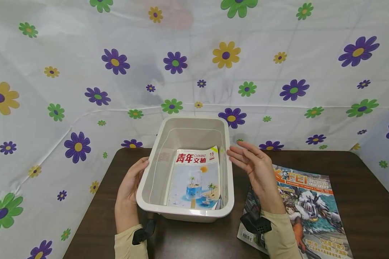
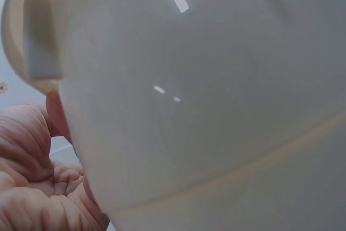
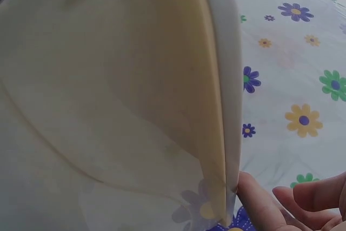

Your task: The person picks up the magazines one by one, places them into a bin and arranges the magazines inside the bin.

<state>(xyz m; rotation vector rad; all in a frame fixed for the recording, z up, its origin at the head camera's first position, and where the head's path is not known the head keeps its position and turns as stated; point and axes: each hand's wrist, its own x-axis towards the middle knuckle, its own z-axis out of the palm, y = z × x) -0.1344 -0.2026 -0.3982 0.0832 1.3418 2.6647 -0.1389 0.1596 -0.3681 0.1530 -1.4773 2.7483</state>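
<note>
A light beige plastic tub (image 1: 185,212) with a rounded rim is between my two hands, its opening tilted toward me. In it lies a magazine (image 1: 194,183) with a pale blue cover and red title. My left hand (image 1: 129,190) touches the tub's left side near the rim. The left wrist view shows this hand (image 2: 32,171) against the outer wall (image 2: 205,106), the fingers partly hidden. On the other side, my right hand (image 1: 259,174) has its fingers extended, fingertips at the right rim. The right wrist view shows a fingertip (image 3: 248,187) meeting the rim edge.
Comic-style magazines (image 1: 311,205) lie overlapped on the dark brown table (image 1: 97,216), partly behind my right forearm. A white flower-print sheet (image 1: 194,46) hangs behind the table. Dark wrist devices (image 1: 144,233) sit on both sleeves.
</note>
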